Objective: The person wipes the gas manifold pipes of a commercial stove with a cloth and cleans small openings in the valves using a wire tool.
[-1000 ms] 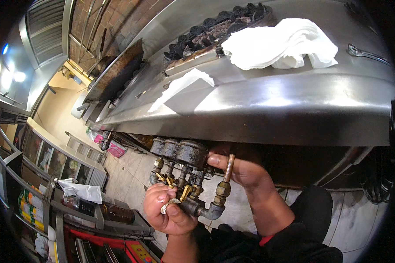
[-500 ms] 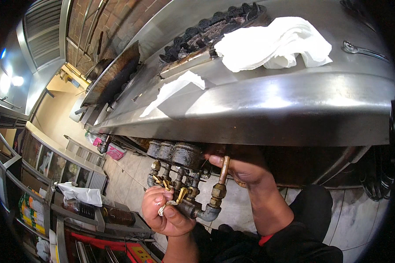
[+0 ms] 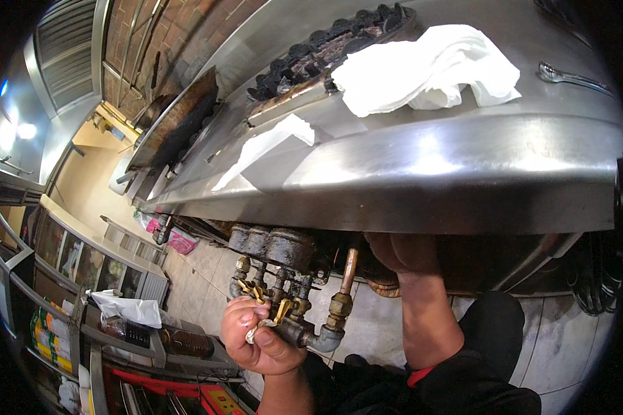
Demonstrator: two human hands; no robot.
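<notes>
My left hand [image 3: 264, 337] is closed beside the brass valve levers [image 3: 281, 308] of a greasy gas pipe manifold [image 3: 295, 335]. A small crumpled piece of white tissue [image 3: 252, 333] shows between its fingers. Above the valves sit blackened round metal parts [image 3: 273, 247], coated in grime. An upright copper-coloured pipe [image 3: 349, 270] rises from a brass fitting and elbow at the manifold's right end. My right hand [image 3: 403, 254] reaches into the shadow under the steel counter's front edge, right of that pipe. Its fingers are hidden there.
On the steel counter [image 3: 374, 158] lie a heap of white paper towels [image 3: 429, 69], a loose towel strip [image 3: 268, 148] and a wrench [image 3: 573, 77]. A charred burner grate [image 3: 304, 66] stands behind. Shelving with bottles [image 3: 128, 330] is at lower left, over a tiled floor.
My right hand has drawn away from the blackened parts and pipe, moving right and deeper under the counter edge. My left hand stays at the valves with the tissue.
</notes>
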